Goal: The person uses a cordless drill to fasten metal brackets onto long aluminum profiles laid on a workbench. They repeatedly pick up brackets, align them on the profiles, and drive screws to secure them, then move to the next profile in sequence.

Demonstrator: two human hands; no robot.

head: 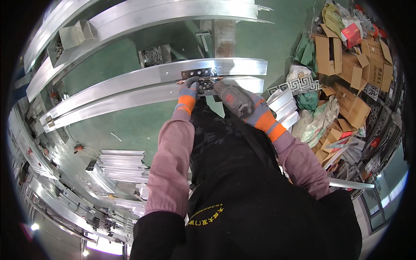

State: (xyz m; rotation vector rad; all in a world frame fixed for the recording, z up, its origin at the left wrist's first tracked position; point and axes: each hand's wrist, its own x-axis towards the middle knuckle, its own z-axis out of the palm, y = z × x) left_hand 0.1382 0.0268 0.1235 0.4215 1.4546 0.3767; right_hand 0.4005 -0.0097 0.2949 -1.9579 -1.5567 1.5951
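Two long aluminium profiles lie side by side before me, a far one (152, 72) and a near one (139, 98). A black metal hinge (197, 72) with a copper-coloured pin joins them near their right ends, with several screw heads in its plates. My left hand (187, 94), in a grey and orange glove, grips the hinge's left end, its fingertips partly hidden. A cordless drill (234, 99) is in my right hand (260, 112), gloved alike. The drill's nose points at the right end of the near hinge plate; the bit's tip is hard to make out.
Beyond the profiles, an open box of screws (155, 56) stands low. Larger aluminium sections (169, 13) span the far side. Cardboard boxes (328, 55), sacks (317, 120) and ornamental metal panels (304, 85) crowd the right. Stacked profiles (122, 165) lie at lower left.
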